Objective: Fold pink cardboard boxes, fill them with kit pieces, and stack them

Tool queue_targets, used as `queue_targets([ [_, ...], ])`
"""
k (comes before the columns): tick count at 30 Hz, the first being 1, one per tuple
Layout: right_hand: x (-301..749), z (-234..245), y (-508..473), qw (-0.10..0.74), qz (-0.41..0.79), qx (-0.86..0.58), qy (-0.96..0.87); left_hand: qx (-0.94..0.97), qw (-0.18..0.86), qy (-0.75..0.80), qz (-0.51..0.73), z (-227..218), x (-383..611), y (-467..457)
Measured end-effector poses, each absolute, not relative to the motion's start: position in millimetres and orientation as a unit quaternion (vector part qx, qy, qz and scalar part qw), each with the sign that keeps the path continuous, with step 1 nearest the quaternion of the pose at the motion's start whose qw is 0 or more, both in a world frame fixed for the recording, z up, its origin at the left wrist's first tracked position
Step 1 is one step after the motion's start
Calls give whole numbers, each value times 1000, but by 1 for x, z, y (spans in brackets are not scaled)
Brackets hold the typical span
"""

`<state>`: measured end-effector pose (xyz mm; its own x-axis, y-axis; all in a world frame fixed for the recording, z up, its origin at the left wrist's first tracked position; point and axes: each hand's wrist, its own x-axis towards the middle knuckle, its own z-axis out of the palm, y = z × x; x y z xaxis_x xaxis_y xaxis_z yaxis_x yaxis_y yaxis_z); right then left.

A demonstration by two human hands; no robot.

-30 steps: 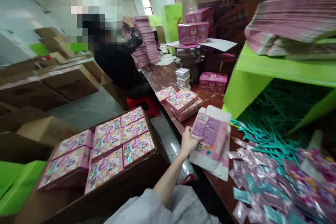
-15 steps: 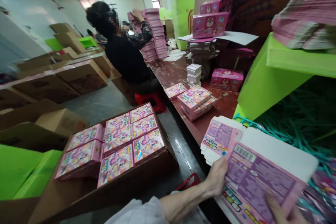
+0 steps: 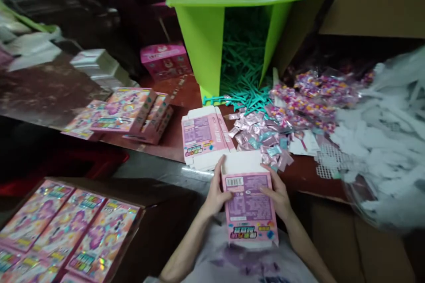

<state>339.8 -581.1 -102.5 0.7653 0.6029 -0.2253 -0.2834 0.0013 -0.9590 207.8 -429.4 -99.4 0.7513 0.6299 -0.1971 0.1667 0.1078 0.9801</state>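
Observation:
A pink and purple cardboard box (image 3: 249,208) with a barcode and a raised white flap is held upright in front of my body. My left hand (image 3: 217,192) grips its left edge, thumb across the printed face. On the opposite edge my right hand (image 3: 277,192) closes round it the same way. Just beyond my hands lie flattened cartons (image 3: 202,137) with the same print, at the table's edge. Small pink and blue sachets (image 3: 255,130) are heaped to their right, touching a pile of teal plastic sticks (image 3: 244,99).
A green bin (image 3: 201,40) stands at the back of the table (image 3: 186,90). Finished-looking boxes (image 3: 124,110) are stacked on the left. A brown carton (image 3: 159,203) of packed boxes sits at lower left. Bags of colourful pieces (image 3: 308,101) and a large clear bag of white pieces (image 3: 388,141) occupy the right.
My view has swung right and down toward the table. The pink box has come in front of my body, with both hands on its sides; the flattened cartons now lie apart from my left hand.

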Motion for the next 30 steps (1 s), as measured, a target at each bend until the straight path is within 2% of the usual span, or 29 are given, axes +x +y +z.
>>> queue_targets([
  [4,344,-110,-587,713,239,-654,-87,656,698,245,146,-99,232,-440],
  [8,347,-116,-592,747,272,-605,-39,600,710,313,194,-108,249,-456],
  [10,345,-118,-596,734,287,-613,-50,563,732,324,207,-114,253,-461],
  [15,341,-125,-609,691,192,-693,-82,572,725,303,235,-126,252,-469],
  [21,340,-136,-619,679,182,-707,-72,599,724,262,221,-130,250,-475],
  [26,339,-142,-624,736,182,-644,-100,626,716,225,210,-129,250,-471],
  [30,330,-143,-635,720,197,-646,-160,630,712,242,196,-134,247,-474],
])
